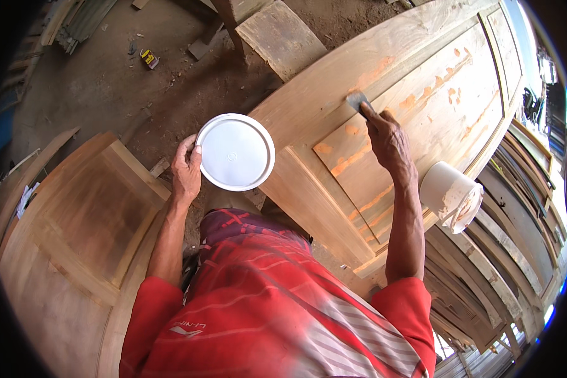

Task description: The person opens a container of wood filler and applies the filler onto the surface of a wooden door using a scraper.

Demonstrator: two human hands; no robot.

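Note:
My left hand grips the rim of a round white plastic lid, fingers under it and thumb on the edge. In my right hand is a putty knife, its grey blade at the surface of a wooden panel door; whether it touches cannot be made out. Orange filler patches mark the door's panel and frame. A white plastic bucket, smeared with pale filler around its mouth, lies tilted or appears so on the door's near right edge, beside my right forearm.
Another wooden door stands at the left. Stacked boards and frames fill the right side. A wooden block or stool stands at the door's far end. On the dirt floor lies a small yellow and black tin.

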